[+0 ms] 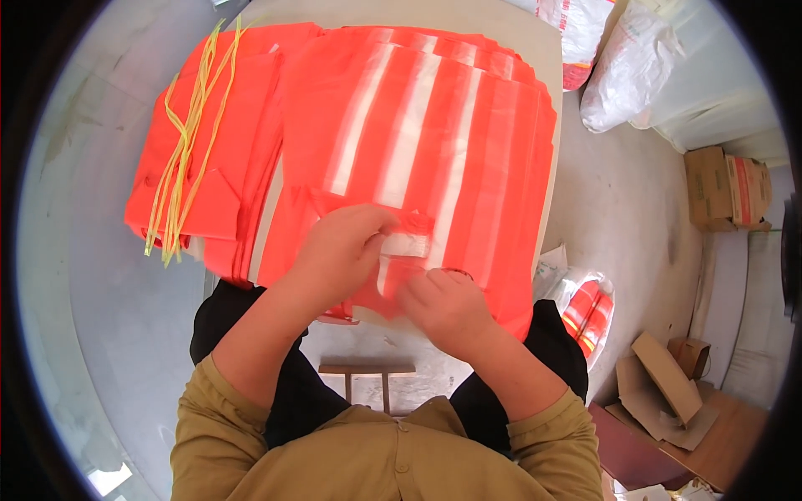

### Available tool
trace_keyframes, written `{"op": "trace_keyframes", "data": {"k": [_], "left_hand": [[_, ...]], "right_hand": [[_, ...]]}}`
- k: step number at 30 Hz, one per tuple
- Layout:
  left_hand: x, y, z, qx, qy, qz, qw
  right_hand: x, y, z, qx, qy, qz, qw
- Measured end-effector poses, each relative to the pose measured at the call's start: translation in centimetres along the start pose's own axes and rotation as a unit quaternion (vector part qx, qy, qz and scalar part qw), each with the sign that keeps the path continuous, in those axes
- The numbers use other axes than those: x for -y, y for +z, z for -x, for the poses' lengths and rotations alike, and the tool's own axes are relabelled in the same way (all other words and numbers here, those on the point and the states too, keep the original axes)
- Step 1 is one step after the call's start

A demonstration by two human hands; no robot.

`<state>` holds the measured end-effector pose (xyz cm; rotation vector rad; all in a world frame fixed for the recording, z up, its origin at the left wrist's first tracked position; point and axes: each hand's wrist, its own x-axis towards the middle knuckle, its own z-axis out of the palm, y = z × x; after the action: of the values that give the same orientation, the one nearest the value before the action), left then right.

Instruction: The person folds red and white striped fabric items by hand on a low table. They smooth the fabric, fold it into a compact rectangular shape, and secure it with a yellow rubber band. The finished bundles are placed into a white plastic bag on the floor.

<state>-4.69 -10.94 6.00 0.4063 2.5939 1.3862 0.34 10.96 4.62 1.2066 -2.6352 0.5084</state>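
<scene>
A large fanned stack of thin orange-red sheets with white stripes point(493, 175) lies on the table in front of me. My left hand point(347, 246) is closed, thumb and fingers pinching the gathered near part of a striped piece, where a small white patch point(405, 244) shows beside the fingertips. Lower and to the right, my right hand point(445, 307) is closed too, its fingertips at the same piece's near edge. Motion blurs the material between both hands, and what lies inside the right fingers is partly hidden.
Yellow strings point(194, 138) lie across a folded orange-red pile point(221, 200) at the left. A clear bag of red and yellow-striped items point(589, 313) stands on the floor to the right. White sacks point(631, 67), cartons point(727, 190) and opened cardboard point(664, 397) are farther right.
</scene>
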Motion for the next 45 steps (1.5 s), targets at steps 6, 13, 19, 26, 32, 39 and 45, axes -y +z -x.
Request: {"op": "trace_keyframes", "data": {"k": [6, 13, 19, 26, 32, 39, 45], "left_hand": [[0.2, 1.4, -1.5, -0.050, 0.179, -0.192, 0.964], [0.2, 0.8, -1.4, 0.035, 0.093, -0.148, 0.984], [-0.6, -1.3, -0.7, 0.088, 0.105, -0.083, 0.987], [0.3, 0.6, -0.9, 0.049, 0.139, -0.113, 0.983], [0.9, 1.3, -0.9, 0.016, 0.077, -0.036, 0.996], [1.2, 1.2, -0.9, 0.038, -0.075, 0.124, 0.989], [1.4, 1.1, -1.0, 0.050, -0.102, 0.192, 0.975]], "right_hand": [[-0.1, -0.6, -0.7, -0.019, 0.008, -0.036, 0.999], [-0.8, -0.5, -1.0, -0.048, 0.057, -0.090, 0.993], [-1.5, -1.2, -2.3, -0.072, 0.167, -0.156, 0.971], [-2.5, -1.0, -2.7, -0.066, 0.233, -0.236, 0.941], [-6.5, -5.5, -0.9, -0.014, 0.414, -0.234, 0.879], [-9.2, -6.9, 3.4, 0.098, 0.482, -0.161, 0.855], [-10.6, -4.0, 6.1, -0.032, 0.439, -0.280, 0.853]]}}
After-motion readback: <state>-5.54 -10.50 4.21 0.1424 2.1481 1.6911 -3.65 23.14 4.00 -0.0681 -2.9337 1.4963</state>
